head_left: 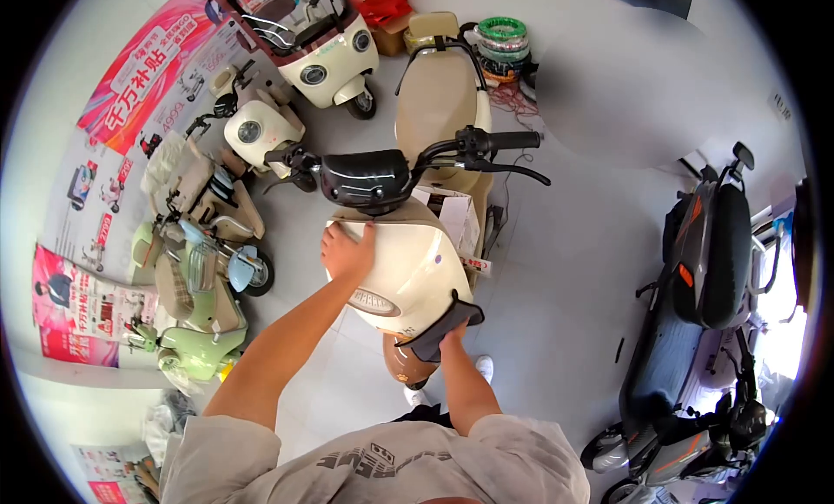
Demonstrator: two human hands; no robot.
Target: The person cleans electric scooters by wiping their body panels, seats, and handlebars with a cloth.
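In front of me stands a cream electric scooter [408, 269] with its front panel facing me. My left hand [349, 252] rests on the upper left of that panel, fingers apart, holding nothing. My right hand [452, 337] is closed on a dark grey cloth with black edging [434, 332], which lies against the panel's lower right edge. Some of the right fingers are hidden by the cloth. Above the panel are the black dashboard [365, 178] and the handlebar grip with brake lever [512, 141]. Below it shows a brown front fender [405, 361].
Several scooters stand at left, among them a light green one [204, 348] and a cream one [261, 130]. A cream and maroon three-wheeler [326, 61] is behind. Dark scooters [712, 252] line the right. A white box [459, 217] sits on the scooter's footboard.
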